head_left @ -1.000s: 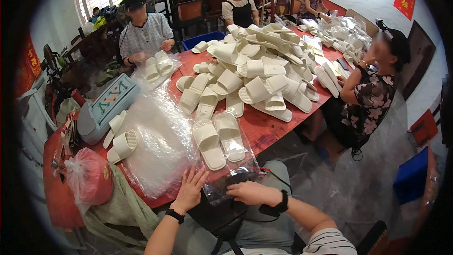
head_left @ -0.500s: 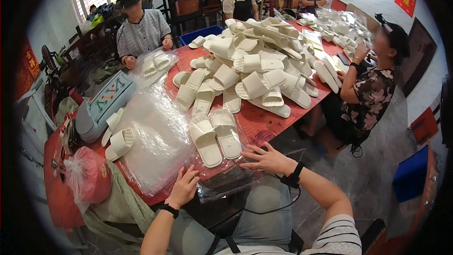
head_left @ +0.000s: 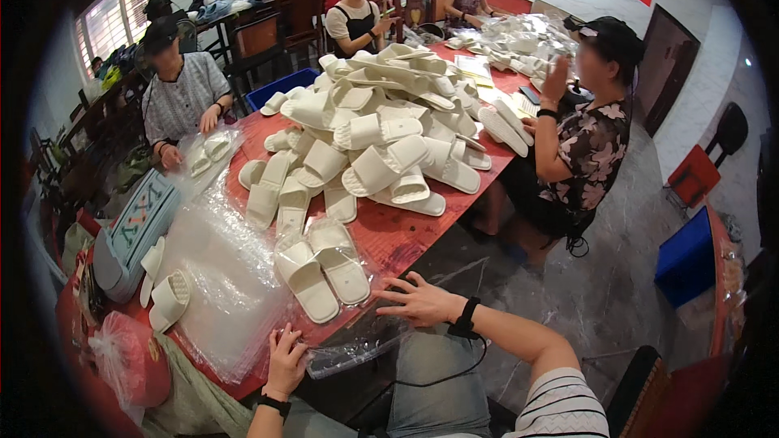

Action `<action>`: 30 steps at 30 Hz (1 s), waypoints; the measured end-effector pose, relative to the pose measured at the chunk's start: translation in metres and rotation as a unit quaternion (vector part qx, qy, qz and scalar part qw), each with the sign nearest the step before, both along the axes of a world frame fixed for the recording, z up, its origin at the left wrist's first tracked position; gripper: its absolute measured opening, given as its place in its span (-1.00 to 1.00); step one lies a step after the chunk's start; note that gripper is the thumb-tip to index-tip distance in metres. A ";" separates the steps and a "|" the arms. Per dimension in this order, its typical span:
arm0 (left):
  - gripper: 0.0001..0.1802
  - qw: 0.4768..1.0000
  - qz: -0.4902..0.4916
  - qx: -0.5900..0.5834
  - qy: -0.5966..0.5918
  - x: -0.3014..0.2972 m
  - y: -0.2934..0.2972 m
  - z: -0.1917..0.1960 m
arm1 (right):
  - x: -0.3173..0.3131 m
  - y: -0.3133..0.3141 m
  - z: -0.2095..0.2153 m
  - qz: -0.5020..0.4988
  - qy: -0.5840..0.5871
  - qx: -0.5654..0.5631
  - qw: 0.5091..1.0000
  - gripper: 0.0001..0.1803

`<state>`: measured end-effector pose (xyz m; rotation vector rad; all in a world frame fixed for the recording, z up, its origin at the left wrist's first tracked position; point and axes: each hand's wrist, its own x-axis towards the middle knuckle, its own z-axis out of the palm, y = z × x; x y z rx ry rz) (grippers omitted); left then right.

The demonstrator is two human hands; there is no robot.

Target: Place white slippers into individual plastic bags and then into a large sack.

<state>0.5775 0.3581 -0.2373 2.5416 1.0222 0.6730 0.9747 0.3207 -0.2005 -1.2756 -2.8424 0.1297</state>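
Observation:
A pair of cream slippers (head_left: 312,284) lies side by side inside a clear plastic bag (head_left: 357,253) at the table's near edge. The bag's loose end hangs over that edge, between my hands. My right hand (head_left: 426,302) is at the bag's right side, fingers stretched out and spread, the tips touching the plastic beside the slippers. On the left, my left hand (head_left: 286,365) rests by the bag's lower left corner with its fingers apart. A flat stack of clear plastic bags (head_left: 223,288) lies just beyond it.
A large heap of cream slippers (head_left: 381,126) covers the middle of the red table (head_left: 398,247). Left are two loose slippers (head_left: 170,300), a grey-blue case (head_left: 138,231) and a red bagged bundle (head_left: 134,361). Co-workers sit around; a blue bin (head_left: 686,255) stands at right.
My view has turned right, so the table and slippers appear farther left. Both hands stay beside the bagged slippers, fingers still apart. The co-worker at right holds a raised hand differently.

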 end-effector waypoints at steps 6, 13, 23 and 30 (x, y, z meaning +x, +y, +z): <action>-0.97 0.975 0.058 -0.133 -0.166 0.001 0.007 0.005 | 0.003 0.002 -0.032 -0.030 0.183 -0.031 0.982 -0.61; -0.86 0.951 0.191 -0.136 -0.201 0.017 0.014 0.002 | -0.016 0.025 -0.034 -0.309 0.520 -0.160 0.780 -0.83; -0.64 0.960 0.266 0.012 -0.083 0.040 -0.003 0.018 | -0.036 0.043 -0.041 -0.447 0.426 -0.102 0.780 -0.67; -0.29 0.993 -0.053 0.073 0.076 0.073 -0.030 0.038 | -0.031 0.030 -0.027 -0.400 0.562 -0.572 0.443 -0.86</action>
